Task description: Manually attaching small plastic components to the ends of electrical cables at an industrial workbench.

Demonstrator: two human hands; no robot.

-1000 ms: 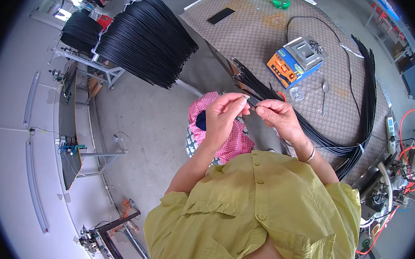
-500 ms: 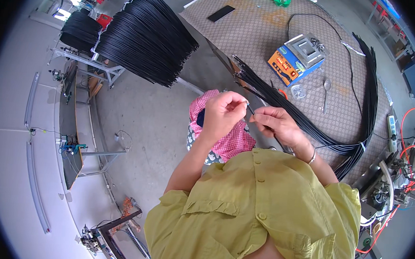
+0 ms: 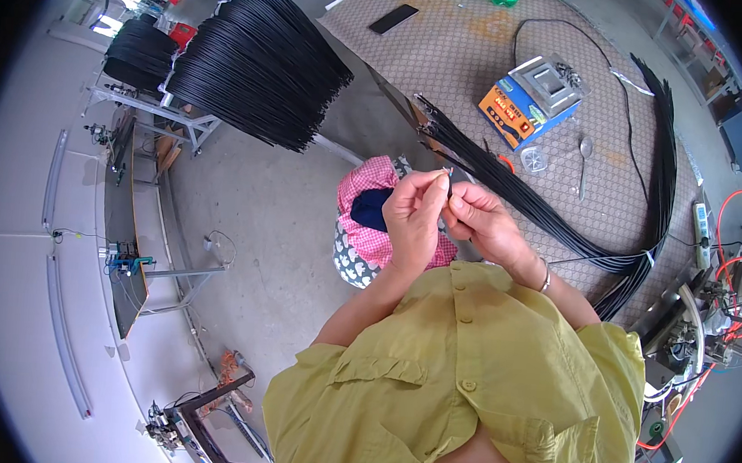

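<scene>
Just off the near edge of the counter (image 3: 522, 44), the person in the yellow shirt holds both hands close together at chest height. The left hand (image 3: 413, 213) is closed in a pinch, and the right hand (image 3: 475, 222) is closed too; between them they grip the end of a thin black cable (image 3: 450, 185). A small pale tip shows at the left fingertips, perhaps a connector, though it is too small to be sure. The step looks like fitting or checking that cable end, and the next move would call for fine fingertip control while keeping the end steady. The held piece stands roughly upright, its long axis running from the hands toward the counter. Behind it a bundle of black cables (image 3: 560, 228) sweeps along the counter past an orange and blue box (image 3: 517, 113).
</scene>
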